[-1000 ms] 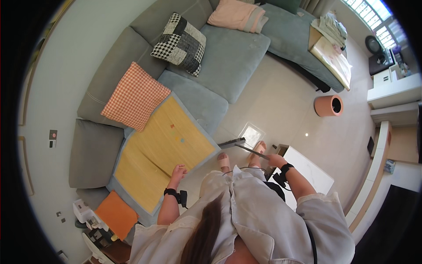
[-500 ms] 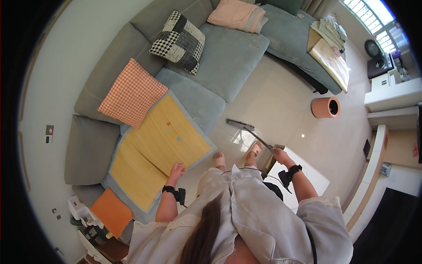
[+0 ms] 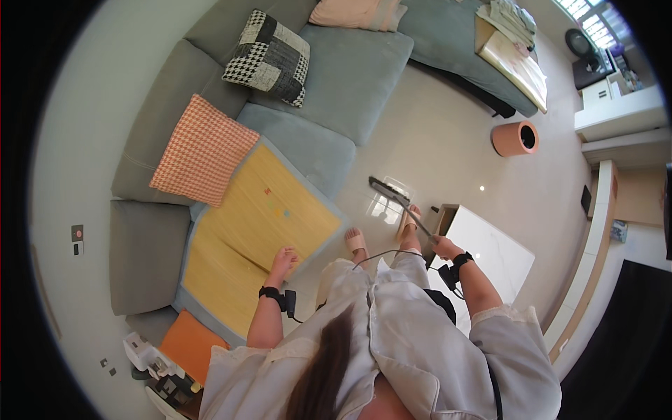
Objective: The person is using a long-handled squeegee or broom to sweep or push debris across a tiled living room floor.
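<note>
My right hand (image 3: 446,247) is wrapped round the grey handle of a broom (image 3: 418,222), beside the white table's edge. The broom's wide, dark head (image 3: 389,191) rests on the shiny floor ahead of my feet; bristles are too small to make out. My left hand (image 3: 283,263) holds nothing, its fingers loosely bent and a little apart, over the near edge of a yellow mat (image 3: 259,231) on the sofa. A dark band with a small black device sits on each wrist.
A grey sofa (image 3: 301,150) with patterned cushions runs along the left and far side. At my right stands a low white-topped table (image 3: 486,255). A pink bin (image 3: 515,138) is on the floor further off. A thin dark cable (image 3: 392,252) crosses before my waist.
The broom's head has shifted slightly right and nearer on the floor, its handle now steeper. My right hand still grips it. The view has moved forward; my feet have shifted.
</note>
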Motion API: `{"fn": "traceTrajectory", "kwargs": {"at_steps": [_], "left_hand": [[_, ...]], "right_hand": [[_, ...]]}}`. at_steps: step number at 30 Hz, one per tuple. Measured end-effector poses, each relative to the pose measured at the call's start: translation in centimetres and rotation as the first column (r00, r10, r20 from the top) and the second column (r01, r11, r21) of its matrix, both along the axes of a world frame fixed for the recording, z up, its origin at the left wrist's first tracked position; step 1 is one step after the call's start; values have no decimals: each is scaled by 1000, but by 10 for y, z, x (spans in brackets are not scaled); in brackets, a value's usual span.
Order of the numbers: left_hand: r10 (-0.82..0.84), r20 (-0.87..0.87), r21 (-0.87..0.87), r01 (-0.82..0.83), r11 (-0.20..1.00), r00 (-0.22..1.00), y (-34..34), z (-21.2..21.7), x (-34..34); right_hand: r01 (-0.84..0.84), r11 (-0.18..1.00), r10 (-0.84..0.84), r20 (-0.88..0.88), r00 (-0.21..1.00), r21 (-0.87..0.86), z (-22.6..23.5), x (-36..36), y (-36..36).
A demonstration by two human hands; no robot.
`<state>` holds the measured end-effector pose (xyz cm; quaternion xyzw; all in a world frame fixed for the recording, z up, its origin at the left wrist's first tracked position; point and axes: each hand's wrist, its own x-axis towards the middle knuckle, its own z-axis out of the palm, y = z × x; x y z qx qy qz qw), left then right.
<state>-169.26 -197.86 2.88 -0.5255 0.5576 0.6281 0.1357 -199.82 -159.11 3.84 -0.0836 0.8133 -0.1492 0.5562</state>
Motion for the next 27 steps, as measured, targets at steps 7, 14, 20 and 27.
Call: {"fn": "traceTrajectory", "kwargs": {"at_steps": [7,14,20,27], "left_hand": [[-15,-101,-13,14,1000,995,-2,12,-25],[-78,-150,-40,73,997,986,28,14,-35],[-134,-149,-54,127,990,980,75,22,-59],[-222,-225,-171,186,968,949,130,36,-68]], "right_hand": [[-94,995,89,124,988,41,13,29,8],[-263,961,263,21,965,84,24,55,30],[64,997,-65,-19,998,-31,16,46,87],[161,984,-163,-23,986,-72,11,38,121]]}}
